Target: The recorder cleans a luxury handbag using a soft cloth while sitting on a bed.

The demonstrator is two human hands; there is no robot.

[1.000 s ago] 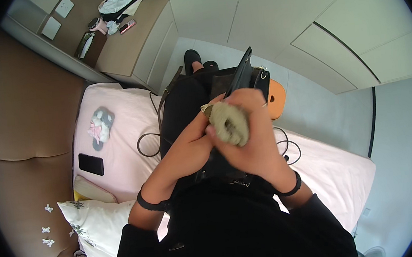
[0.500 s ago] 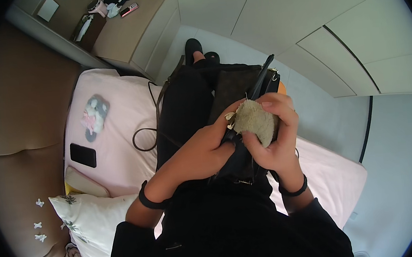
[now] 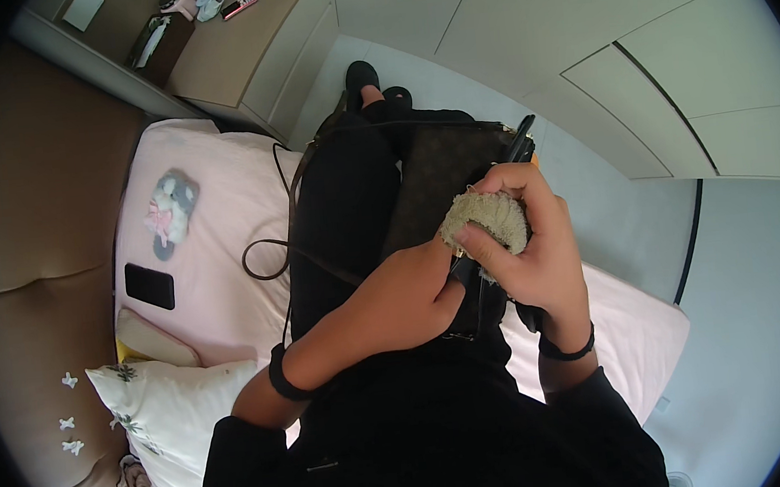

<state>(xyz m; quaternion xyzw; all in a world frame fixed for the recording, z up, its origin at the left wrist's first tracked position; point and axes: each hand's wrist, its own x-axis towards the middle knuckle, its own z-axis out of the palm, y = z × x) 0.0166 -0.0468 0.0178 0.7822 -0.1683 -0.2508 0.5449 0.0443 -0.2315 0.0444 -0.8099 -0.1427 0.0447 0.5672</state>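
A dark brown handbag lies across my lap, with a black strap or handle piece sticking up at its far right. My right hand is closed round a fuzzy beige plush piece, thumb on top and fingers curled over its far side. Just to the left, my left hand grips the bag's black upper part, its thumb toward me. Most of the left fingers are hidden. Whether the plush piece is fastened to the bag cannot be seen.
On the pink bed to my left are a grey-and-white plush toy, a black phone and a white pillow. A thin brown strap loops there. A wooden desk and white cabinets stand beyond.
My right hand has turned and squeezed the plush piece, so it looks more bunched up. My left hand has shifted slightly right, nearer to it.
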